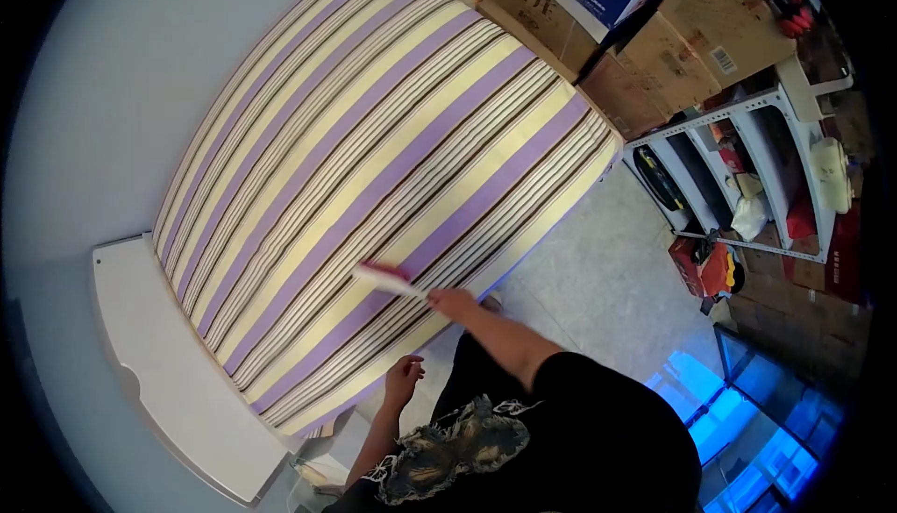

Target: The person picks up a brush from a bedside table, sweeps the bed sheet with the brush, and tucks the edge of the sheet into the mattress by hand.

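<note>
A striped mattress (374, 172) in purple, yellow, white and brown fills the middle of the view. My right hand (453, 306) is closed around the white handle of a bed brush (383, 279). The brush's head, with dark red bristles along one side, lies over the near part of the striped surface. Close to the mattress's near edge is my left hand (404, 380), its fingers loosely curled and slightly apart, with nothing seen in them.
A white headboard (196, 382) stands at the lower left. Cardboard boxes (691, 46) are stacked at the upper right, beside a metal shelf (729, 177) of mixed goods. Grey floor (589, 270) runs along the bed's right side. A red bag (701, 265) sits by the shelf.
</note>
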{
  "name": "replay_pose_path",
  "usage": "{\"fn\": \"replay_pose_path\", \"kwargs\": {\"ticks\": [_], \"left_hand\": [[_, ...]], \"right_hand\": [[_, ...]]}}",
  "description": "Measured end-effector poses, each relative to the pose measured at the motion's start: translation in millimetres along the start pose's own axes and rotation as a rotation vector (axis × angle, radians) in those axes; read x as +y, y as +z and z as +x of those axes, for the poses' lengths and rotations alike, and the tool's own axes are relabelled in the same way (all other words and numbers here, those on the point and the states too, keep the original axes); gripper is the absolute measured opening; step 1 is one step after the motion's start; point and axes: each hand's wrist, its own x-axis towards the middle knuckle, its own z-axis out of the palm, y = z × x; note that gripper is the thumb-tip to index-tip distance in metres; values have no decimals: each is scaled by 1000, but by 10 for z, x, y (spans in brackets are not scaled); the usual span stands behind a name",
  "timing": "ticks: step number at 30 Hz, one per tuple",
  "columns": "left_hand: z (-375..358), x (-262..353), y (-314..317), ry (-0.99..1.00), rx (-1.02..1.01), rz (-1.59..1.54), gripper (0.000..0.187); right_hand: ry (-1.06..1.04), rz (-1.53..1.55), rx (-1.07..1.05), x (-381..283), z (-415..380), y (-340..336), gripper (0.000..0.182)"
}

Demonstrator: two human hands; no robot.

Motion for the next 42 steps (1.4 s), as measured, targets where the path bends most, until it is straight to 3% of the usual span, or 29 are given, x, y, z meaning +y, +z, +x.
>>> {"fn": "replay_pose_path", "kwargs": {"ticks": [2,5,7,8,9,10,11,12,13,14,16,17,19,20,22,24,26,28,31,32,34,37,39,40,41,42], "left_hand": [[32,69,19,-3,-8,29,19],[123,-9,-24,-19,-27,56,18],[189,-161,8,-25,-6,83,20],[152,-107,18,-22,28,67,21],[129,-195,6,-37,21,60,22],[146,-273,-6,-43,15,52,23],[118,-307,-7,-44,21,39,23],[81,-343,-32,-47,23,55,21],[65,-373,-67,-45,26,73,20],[64,-408,-97,-38,34,68,20],[19,-550,-143,-38,58,26,19],[17,-656,-153,-36,63,18,19],[32,-838,-147,-61,87,-32,19],[24,-844,-133,-58,88,-39,19],[62,-824,-115,-77,100,-24,19],[66,-710,-94,-39,81,-14,19],[71,-621,-68,-13,66,-1,19],[100,-570,-43,15,24,-14,19],[119,-411,-37,-11,22,70,18],[111,-411,-39,-21,19,75,18],[119,-413,-56,-23,38,84,19],[73,-475,-91,-66,49,50,19],[45,-577,-126,-100,69,78,19],[34,-643,-135,-106,70,72,19],[31,-729,-135,-128,77,59,19],[31,-787,-117,-150,83,43,19]], "right_hand": [[107,-157,-278,-283,167,461,28],[147,-174,-201,-578,160,429,26],[94,-330,-299,-223,435,347,24],[-116,-426,-85,76,465,180,24],[-98,-404,25,269,440,-218,28],[9,-361,206,717,502,-391,34],[281,-322,191,1211,563,-695,41],[447,-155,260,1162,301,-1369,44],[615,-100,418,1499,189,-1735,42],[641,-80,539,1981,97,-2075,37],[819,-227,710,1794,-220,-2866,33],[820,-216,866,2105,-269,-3050,37],[959,44,1159,2200,-399,-3344,40],[953,38,1161,2107,-428,-3345,40],[793,-19,1392,1822,-507,-3158,27],[442,-111,1265,1621,-475,-2623,30],[380,-10,875,1261,-338,-1935,38],[281,340,515,1100,-171,-888,41],[63,126,-3,174,-42,202,38],[15,-122,-170,-205,-9,229,35],[-103,-224,-384,-420,167,594,33],[-125,-405,-412,-510,404,730,33],[-20,-345,-306,-534,534,179,33],[56,-231,-249,-136,766,218,33],[34,-321,-26,-38,771,-192,32],[248,-63,32,110,790,-644,34]]}}
